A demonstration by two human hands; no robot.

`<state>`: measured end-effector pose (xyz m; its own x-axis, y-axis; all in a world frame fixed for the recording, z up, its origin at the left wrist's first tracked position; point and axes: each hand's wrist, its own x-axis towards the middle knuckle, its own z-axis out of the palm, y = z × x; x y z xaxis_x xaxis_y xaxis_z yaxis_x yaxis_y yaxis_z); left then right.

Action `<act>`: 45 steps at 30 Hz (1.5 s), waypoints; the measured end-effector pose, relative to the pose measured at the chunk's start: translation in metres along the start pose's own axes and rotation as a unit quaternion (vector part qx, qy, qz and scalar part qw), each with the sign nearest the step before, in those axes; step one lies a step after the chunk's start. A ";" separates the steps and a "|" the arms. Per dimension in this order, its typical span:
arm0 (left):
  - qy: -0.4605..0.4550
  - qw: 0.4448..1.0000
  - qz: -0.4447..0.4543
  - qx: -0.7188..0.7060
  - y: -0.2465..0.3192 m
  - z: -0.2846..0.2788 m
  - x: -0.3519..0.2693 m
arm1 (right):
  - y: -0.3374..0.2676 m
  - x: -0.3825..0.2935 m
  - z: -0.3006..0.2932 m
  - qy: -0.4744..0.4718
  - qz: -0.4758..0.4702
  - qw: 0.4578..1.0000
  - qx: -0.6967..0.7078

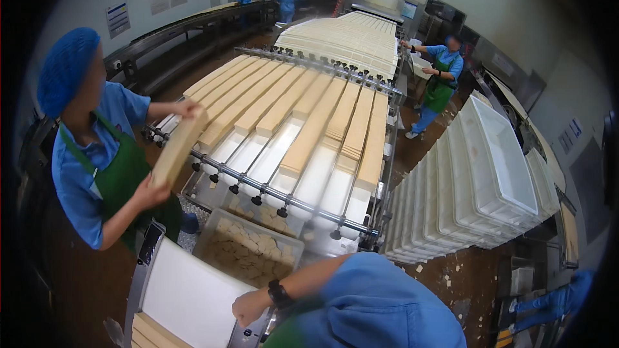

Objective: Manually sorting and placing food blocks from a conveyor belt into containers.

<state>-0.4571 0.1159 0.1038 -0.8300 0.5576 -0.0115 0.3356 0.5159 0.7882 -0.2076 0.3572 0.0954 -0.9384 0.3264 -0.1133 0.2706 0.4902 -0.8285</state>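
Observation:
My right hand (251, 307), with a black watch (279, 294) on the wrist, is over the edge of a white conveyor belt (188, 290). Its fingers are curled in, and I see nothing held in it. My left hand is out of view. Long blocks of thin, pale biscuit-like pieces (157, 333) lie on this belt at the bottom. Beyond my arm, a grey tub (203, 232) holds broken pale pieces. Further off, several long rows of the stacked pieces (309, 147) lie in guided lanes on a wide white conveyor (275, 152).
At left, a co-worker (106, 154) grips a long stack (180, 147) in both hands. A metal bar with black knobs (285, 198) crosses the lanes' near end. Nested white plastic crates (464, 174) stand at right. Another worker (440, 72) stands beyond. Scraps litter the brown floor (449, 285).

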 end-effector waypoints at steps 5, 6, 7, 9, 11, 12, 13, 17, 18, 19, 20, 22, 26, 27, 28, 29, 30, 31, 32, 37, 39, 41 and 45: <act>0.006 0.993 -0.034 0.110 -0.001 -0.001 0.000 | -0.013 0.022 0.017 -0.008 -0.015 0.999 0.037; 0.003 0.990 -0.043 0.134 -0.003 -0.001 0.002 | -0.016 0.028 0.015 -0.032 -0.022 0.999 0.004; -0.004 0.985 -0.053 0.162 -0.003 0.001 0.004 | -0.018 0.032 0.014 -0.054 -0.028 0.998 -0.027; -0.024 0.972 -0.074 0.223 -0.003 0.007 0.009 | -0.018 0.052 0.015 -0.056 -0.017 0.997 -0.052; -0.050 0.950 -0.095 0.292 -0.001 0.014 0.014 | -0.011 0.080 0.023 -0.058 -0.008 0.995 -0.077; -0.066 0.936 -0.107 0.328 0.000 0.019 0.019 | -0.005 0.095 0.030 -0.031 -0.008 0.997 -0.076; -0.086 0.918 -0.121 0.367 -0.001 0.023 0.021 | -0.006 0.107 0.034 -0.006 -0.008 0.997 -0.076; -0.089 0.907 -0.096 0.399 -0.037 0.040 0.034 | -0.009 0.163 0.061 0.084 -0.024 0.990 -0.111; -0.062 0.918 -0.078 0.383 -0.066 0.040 0.032 | -0.020 0.179 0.069 0.036 0.011 0.994 -0.104; -0.036 0.927 -0.047 0.371 -0.096 0.042 0.033 | -0.030 0.193 0.082 0.071 0.000 0.992 -0.103; -0.006 0.925 -0.006 0.380 -0.125 0.044 0.033 | -0.038 0.210 0.090 0.078 0.007 0.989 -0.122; 0.058 0.888 0.095 0.446 -0.146 0.064 0.043 | -0.021 0.241 0.080 0.136 0.006 0.987 -0.089; -0.086 0.974 -0.079 0.196 -0.087 0.058 0.043 | -0.015 0.287 0.066 0.154 0.089 0.964 -0.200; -0.044 0.973 -0.037 0.224 -0.082 0.064 0.041 | 0.004 0.310 0.068 0.199 0.015 0.937 -0.285; -0.060 0.983 -0.069 0.163 -0.062 0.061 0.045 | 0.001 0.322 0.062 0.198 0.020 0.935 -0.293; -0.038 0.983 -0.104 0.149 -0.041 0.052 0.041 | -0.006 0.330 0.066 0.175 0.065 0.936 -0.299; -0.009 0.981 -0.096 0.166 -0.045 0.045 0.036 | -0.034 0.342 0.065 0.122 0.096 0.942 -0.297; 0.003 0.983 -0.098 0.157 -0.036 0.045 0.037 | -0.039 0.351 0.062 0.129 0.113 0.936 -0.309; -0.001 0.981 -0.117 0.158 -0.028 0.045 0.039 | -0.042 0.358 0.060 0.117 0.125 0.928 -0.330; -0.007 0.977 -0.142 0.157 -0.014 0.038 0.039 | -0.045 0.387 0.079 0.081 0.077 0.941 -0.321; -0.028 0.974 -0.157 0.163 -0.015 0.035 0.039 | -0.055 0.392 0.087 0.062 0.065 0.944 -0.318; -0.029 0.975 -0.147 0.163 -0.015 0.039 0.039 | -0.055 0.392 0.089 0.054 0.115 0.953 -0.276; -0.047 0.978 -0.125 0.163 -0.014 0.052 0.040 | -0.050 0.373 0.056 0.078 0.171 0.945 -0.267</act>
<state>-0.4717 0.1648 0.0603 -0.8646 0.4374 -0.2473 0.2646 0.8148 0.5159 -0.5831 0.4091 0.0632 -0.7452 0.6339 -0.2071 0.6607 0.6598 -0.3580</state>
